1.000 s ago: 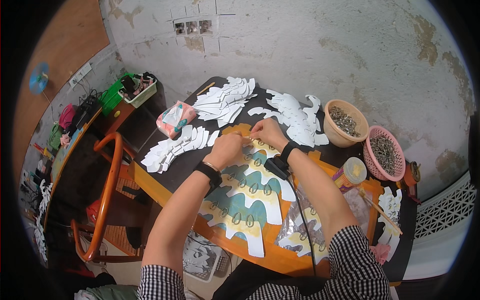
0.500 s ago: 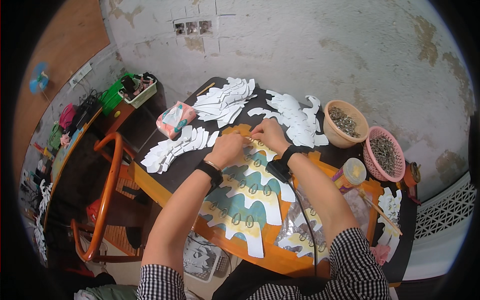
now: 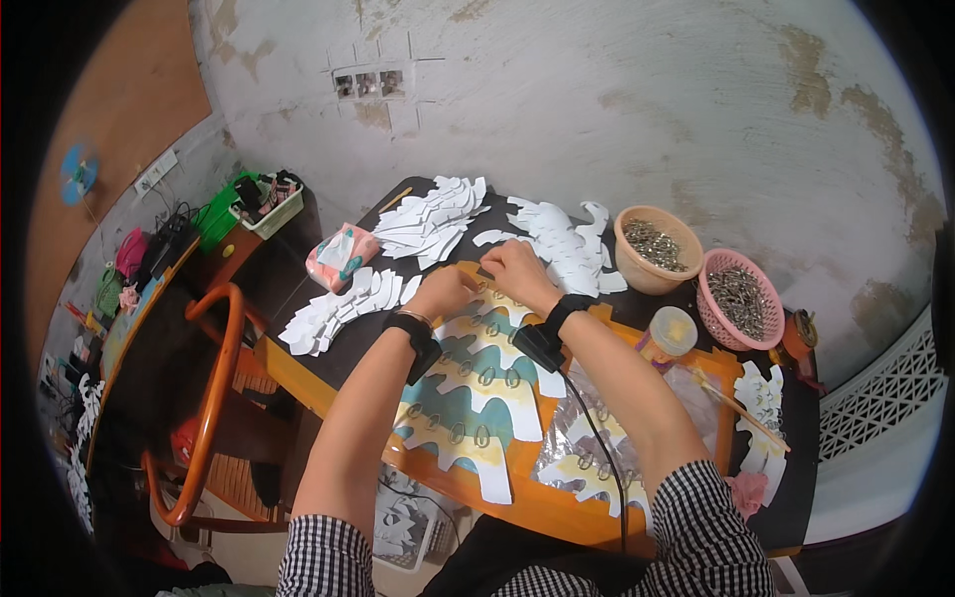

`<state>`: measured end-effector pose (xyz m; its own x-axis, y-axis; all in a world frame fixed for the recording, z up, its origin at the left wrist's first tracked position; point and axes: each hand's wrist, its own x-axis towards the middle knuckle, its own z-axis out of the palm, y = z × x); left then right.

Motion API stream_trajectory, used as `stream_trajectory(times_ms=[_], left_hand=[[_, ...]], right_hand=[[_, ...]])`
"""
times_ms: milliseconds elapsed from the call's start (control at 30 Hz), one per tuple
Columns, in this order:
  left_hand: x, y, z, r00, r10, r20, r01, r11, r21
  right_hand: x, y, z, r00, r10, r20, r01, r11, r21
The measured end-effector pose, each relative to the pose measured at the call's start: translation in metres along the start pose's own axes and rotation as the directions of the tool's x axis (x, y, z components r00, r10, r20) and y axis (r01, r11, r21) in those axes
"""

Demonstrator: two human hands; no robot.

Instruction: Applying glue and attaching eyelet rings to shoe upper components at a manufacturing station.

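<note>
Both my hands work at the far end of rows of white cut pieces [image 3: 494, 478], which are smeared yellow and carry metal rings [image 3: 481, 436]. The rows overlap on a blue-green patterned sheet [image 3: 460, 403]. My left hand [image 3: 445, 292] is closed with its fingertips low over the farthest row. Just to the right, my right hand [image 3: 521, 269] is also closed, thumb and fingers drawn together. Whatever either hand pinches is too small or hidden to make out. Black bands circle both wrists, and a black cable [image 3: 594, 438] runs down from the right one.
Plain white pieces lie in piles [image 3: 428, 221] beyond my hands, by a tissue pack [image 3: 343, 256]. At right stand a peach bowl [image 3: 652, 251] and a pink basket [image 3: 738, 300] of metal parts, a lidded jar [image 3: 668, 338] and a brush [image 3: 741, 410]. A wooden chair [image 3: 214, 398] is at left.
The whole view has shifted, moving the bowls leftward and the piles lower. My right hand's fingertips have lifted slightly away from the left hand's. The rows of pieces look the same.
</note>
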<state>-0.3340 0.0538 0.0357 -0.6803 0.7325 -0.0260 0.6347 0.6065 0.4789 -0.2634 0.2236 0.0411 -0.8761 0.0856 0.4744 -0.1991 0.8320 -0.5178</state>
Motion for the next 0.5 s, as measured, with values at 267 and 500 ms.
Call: stream_trajectory(times_ms=[267, 500], left_hand=[[-0.035, 0.078, -0.016, 0.88, -0.261, -0.397, -0.154, 0.634, -0.758], [-0.179, 0.209, 0.038, 0.798, 0.182, -0.574, -0.516, 0.699, -0.495]], right_hand=[[-0.072, -0.085, -0.077, 0.866, 0.451, 0.214, -0.385, 0.331, 0.861], [-0.19, -0.154, -0.102, 0.824, 0.43, 0.371, -0.123, -0.503, 0.856]])
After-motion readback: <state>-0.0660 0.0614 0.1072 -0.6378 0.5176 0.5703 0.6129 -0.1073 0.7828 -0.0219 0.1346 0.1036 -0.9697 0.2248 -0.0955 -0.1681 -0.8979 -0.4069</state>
